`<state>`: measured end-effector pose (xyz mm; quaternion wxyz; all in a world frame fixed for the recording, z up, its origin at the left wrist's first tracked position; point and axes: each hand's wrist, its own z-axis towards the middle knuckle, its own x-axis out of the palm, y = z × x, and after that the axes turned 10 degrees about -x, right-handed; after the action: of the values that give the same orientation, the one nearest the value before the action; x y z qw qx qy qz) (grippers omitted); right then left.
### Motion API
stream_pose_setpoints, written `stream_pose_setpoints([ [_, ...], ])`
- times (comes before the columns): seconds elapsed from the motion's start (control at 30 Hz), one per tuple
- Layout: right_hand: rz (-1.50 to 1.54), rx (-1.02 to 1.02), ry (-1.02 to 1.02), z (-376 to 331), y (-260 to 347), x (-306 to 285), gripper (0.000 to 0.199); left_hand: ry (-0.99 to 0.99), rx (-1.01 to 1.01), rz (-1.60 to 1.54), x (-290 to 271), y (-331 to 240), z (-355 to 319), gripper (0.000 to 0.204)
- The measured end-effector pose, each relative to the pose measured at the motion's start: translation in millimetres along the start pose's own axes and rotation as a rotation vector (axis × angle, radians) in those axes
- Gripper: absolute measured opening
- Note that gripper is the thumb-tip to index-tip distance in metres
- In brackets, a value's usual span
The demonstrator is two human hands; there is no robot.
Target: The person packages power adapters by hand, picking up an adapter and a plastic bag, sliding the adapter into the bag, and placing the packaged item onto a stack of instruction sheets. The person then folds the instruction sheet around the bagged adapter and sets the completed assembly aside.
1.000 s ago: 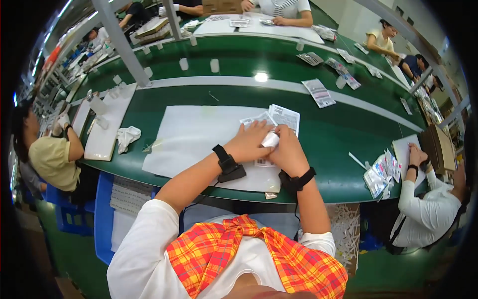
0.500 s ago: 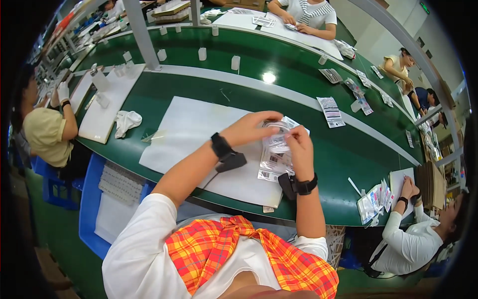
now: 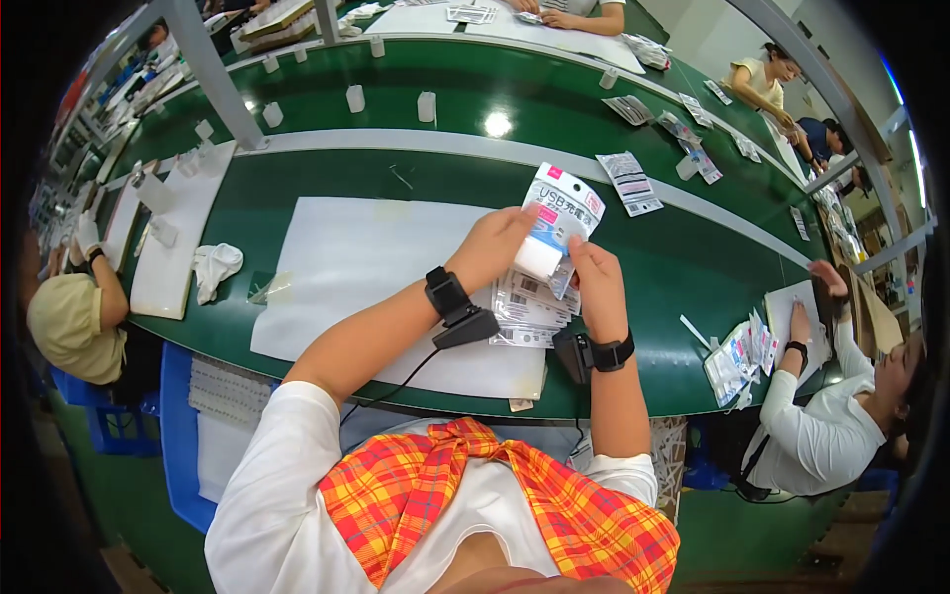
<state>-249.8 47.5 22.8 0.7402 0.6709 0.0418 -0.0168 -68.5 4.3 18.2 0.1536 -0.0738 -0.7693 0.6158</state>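
Between my hands is a small plastic packet (image 3: 557, 215) with a white, pink and blue front, tilted with its top away from me. A white block shows through its lower part. My left hand (image 3: 498, 244) is closed on the packet's left edge, and my right hand (image 3: 598, 282) pinches its lower right side. Just below them, a fanned pile of flat printed packets (image 3: 524, 315) lies on the right part of a white sheet (image 3: 376, 287). Black bands with small black boxes are strapped to both my wrists.
A green conveyor belt (image 3: 455, 79) carries white blocks and several packets beyond a pale rail (image 3: 416, 145). At left lie a white cloth (image 3: 216, 267) and a white board (image 3: 183, 233). Packets (image 3: 737, 361) are heaped at right near a co-worker (image 3: 821, 426). A blue bin (image 3: 183, 436) stands below the table's left edge.
The packet has been raised away from the pile, its coloured front now facing up. My left hand has shifted from above it to its left edge. The view has shifted slightly.
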Motion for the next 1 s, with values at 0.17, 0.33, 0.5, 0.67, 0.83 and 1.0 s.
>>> stream_pose_setpoints([
  [0.17,-0.012,-0.081,-0.113,18.0,-15.8,-10.3,0.036,-0.019,0.147,-0.042,1.3,8.5,26.0,0.038],
  [0.33,0.277,-0.071,-0.228,31.4,-30.1,-14.7,0.030,-0.074,0.259,0.089,0.2,4.4,40.1,0.033],
  [0.5,0.375,-0.154,-0.181,34.0,-40.2,-20.9,0.024,-0.063,0.231,0.272,-12.4,4.8,40.1,0.025],
  [0.67,-0.148,-0.391,0.024,14.3,-32.8,-37.4,0.017,0.174,0.464,0.852,-46.5,10.2,21.0,0.019],
  [0.83,-0.775,-0.591,0.391,-22.7,15.7,-22.0,0.019,0.282,0.589,1.106,-47.1,20.6,-11.0,0.022],
  [1.0,-0.876,-0.479,0.339,-32.0,15.1,22.8,0.013,0.298,0.421,1.180,-23.7,5.0,-15.9,0.022],
])
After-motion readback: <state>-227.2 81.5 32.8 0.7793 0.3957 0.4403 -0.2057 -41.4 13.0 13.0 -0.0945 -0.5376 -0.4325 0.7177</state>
